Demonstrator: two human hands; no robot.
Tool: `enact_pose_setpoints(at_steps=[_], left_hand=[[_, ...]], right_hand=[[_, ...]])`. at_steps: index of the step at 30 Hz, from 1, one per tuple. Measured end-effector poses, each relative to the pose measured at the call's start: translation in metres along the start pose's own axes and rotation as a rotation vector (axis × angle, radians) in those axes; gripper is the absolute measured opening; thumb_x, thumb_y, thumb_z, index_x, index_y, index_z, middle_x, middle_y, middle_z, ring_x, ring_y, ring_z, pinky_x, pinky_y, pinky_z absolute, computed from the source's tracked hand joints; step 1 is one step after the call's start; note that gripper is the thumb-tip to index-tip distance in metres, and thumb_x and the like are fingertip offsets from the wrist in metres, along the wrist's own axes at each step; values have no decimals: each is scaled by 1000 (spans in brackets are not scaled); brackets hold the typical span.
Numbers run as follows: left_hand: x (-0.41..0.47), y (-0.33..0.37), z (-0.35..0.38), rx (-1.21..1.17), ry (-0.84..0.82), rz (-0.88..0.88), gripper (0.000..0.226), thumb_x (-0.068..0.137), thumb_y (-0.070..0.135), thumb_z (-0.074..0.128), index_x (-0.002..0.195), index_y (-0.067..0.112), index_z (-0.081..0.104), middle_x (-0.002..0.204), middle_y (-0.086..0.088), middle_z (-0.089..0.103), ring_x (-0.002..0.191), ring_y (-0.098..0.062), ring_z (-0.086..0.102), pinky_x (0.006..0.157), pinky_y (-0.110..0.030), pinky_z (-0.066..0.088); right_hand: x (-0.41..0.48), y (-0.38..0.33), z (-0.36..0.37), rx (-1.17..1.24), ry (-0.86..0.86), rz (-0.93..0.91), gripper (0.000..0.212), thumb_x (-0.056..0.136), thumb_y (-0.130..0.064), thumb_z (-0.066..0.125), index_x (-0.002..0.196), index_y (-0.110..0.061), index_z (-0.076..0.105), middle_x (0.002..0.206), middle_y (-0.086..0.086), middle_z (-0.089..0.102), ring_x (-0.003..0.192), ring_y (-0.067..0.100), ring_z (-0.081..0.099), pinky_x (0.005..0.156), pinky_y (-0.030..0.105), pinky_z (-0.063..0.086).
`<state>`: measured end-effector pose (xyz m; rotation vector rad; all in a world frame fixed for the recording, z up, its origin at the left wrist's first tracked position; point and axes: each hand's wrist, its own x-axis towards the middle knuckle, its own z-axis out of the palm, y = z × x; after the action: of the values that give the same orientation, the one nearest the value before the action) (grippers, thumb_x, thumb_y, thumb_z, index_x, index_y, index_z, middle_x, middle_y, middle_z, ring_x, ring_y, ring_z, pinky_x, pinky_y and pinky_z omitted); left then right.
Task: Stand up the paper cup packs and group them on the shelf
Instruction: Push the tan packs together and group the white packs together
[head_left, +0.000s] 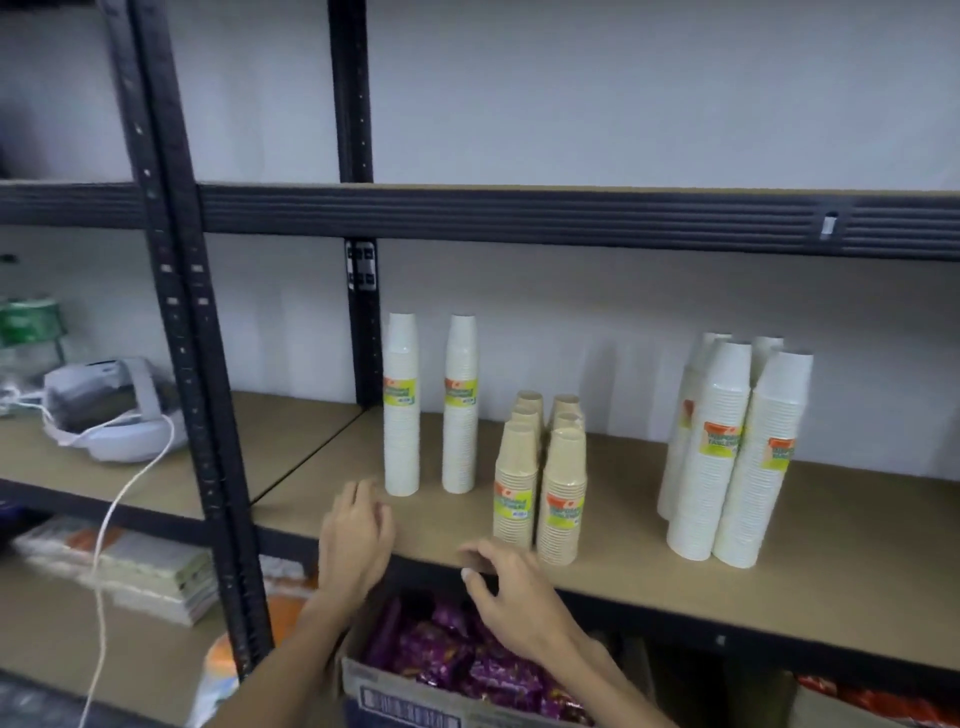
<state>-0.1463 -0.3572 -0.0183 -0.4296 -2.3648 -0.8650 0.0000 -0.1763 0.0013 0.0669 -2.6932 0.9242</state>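
The left hand is held over the front part of the brown board shelf with black metal frame. Its fingers are extended and slightly spread, and nothing is gripped. Just beyond and to the right of its fingertips, two tall white paper cup packs with yellow-green labels are stood upright side by side, a narrow gap apart. The nearer pack base is located just beside the fingertips; no contact is seen.

The right hand is positioned at the front edge of the same shelf, to the right of the left hand and apart from it. Its fingers are loosely curled with the thumb turned inward, and nothing is held. Just beyond it and slightly to its right, a group of short tan paper cup packs with orange and yellow labels is stood upright in two close rows running away from the hand. The front left pack is found just beside the fingers; whether it is touched cannot be told.

Well to the right of the right hand, a cluster of wider white paper cup packs with orange and yellow labels is stood upright, the packs pressed together.

Below both hands, an open cardboard box filled with purple wrapped packets is placed. Far to the left of the left hand, on the neighbouring shelf bay, a white headset with a white cable is seen.
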Motion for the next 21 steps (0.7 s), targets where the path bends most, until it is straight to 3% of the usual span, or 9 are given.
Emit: enact_pose_setpoints(at_steps=[2, 4, 7, 10, 12, 14, 16, 18, 21], left_hand=[[20, -14, 0, 83, -113, -162, 24, 96, 21, 45, 114, 7, 51, 113, -15, 56, 98, -32, 56, 81, -43, 46], [34, -27, 3, 210, -273, -251, 36, 99, 28, 35, 126, 8, 46, 132, -17, 51, 119, -34, 50, 99, -45, 40], [42, -38, 10, 316, -410, -237, 54, 99, 32, 25, 147, 6, 29, 156, -15, 29, 146, -31, 22, 118, -42, 18], [42, -44, 16, 338, -419, -226, 59, 99, 31, 24, 151, 5, 20, 161, -14, 18, 149, -28, 11, 121, -41, 11], [41, -46, 19, 356, -392, -208, 59, 98, 31, 26, 151, 5, 22, 160, -14, 21, 149, -28, 13, 120, -41, 13], [40, -48, 21, 357, -347, -192, 58, 96, 30, 29, 149, 6, 26, 158, -13, 26, 147, -28, 18, 119, -40, 16], [40, -50, 23, 358, -312, -183, 56, 94, 29, 32, 145, 7, 33, 154, -13, 34, 145, -28, 24, 117, -39, 20], [41, -51, 23, 346, -299, -174, 52, 91, 28, 35, 139, 9, 41, 148, -11, 42, 141, -27, 31, 115, -39, 25], [40, -53, 16, 255, -284, -133, 42, 86, 24, 40, 126, 15, 50, 136, -5, 53, 132, -23, 41, 109, -37, 31]], right_hand=[[26, -16, 19, 44, -24, 10, 39, 97, -41, 48, 136, -35, 50, 130, -14, 58, 120, 3, 50, 105, 27, 43], [54, -35, 38, 139, 16, 31, 48, 95, -37, 53, 142, -35, 43, 138, -13, 54, 127, 6, 49, 108, 29, 41], [101, -54, 63, 265, 231, 134, 62, 92, -26, 62, 149, -19, 38, 147, -5, 48, 136, 14, 43, 113, 27, 33], [145, -60, 85, 323, 329, 312, 79, 90, -21, 68, 154, -7, 24, 157, 7, 34, 145, 22, 32, 117, 29, 23], [167, -57, 100, 351, 360, 385, 87, 87, -23, 72, 155, -6, 20, 156, 10, 35, 144, 26, 33, 116, 33, 28], [182, -54, 112, 344, 408, 420, 82, 84, -26, 74, 150, -8, 29, 146, 11, 46, 134, 29, 45, 108, 37, 41], [189, -52, 119, 317, 445, 416, 65, 83, -29, 74, 137, -13, 42, 129, 8, 59, 117, 28, 58, 95, 40, 51], [189, -52, 117, 286, 443, 404, 47, 84, -30, 73, 120, -17, 46, 119, 4, 63, 108, 26, 62, 88, 41, 54], [176, -53, 106, 276, 400, 371, 39, 85, -30, 73, 110, -18, 46, 116, 4, 63, 107, 26, 62, 85, 38, 54]])
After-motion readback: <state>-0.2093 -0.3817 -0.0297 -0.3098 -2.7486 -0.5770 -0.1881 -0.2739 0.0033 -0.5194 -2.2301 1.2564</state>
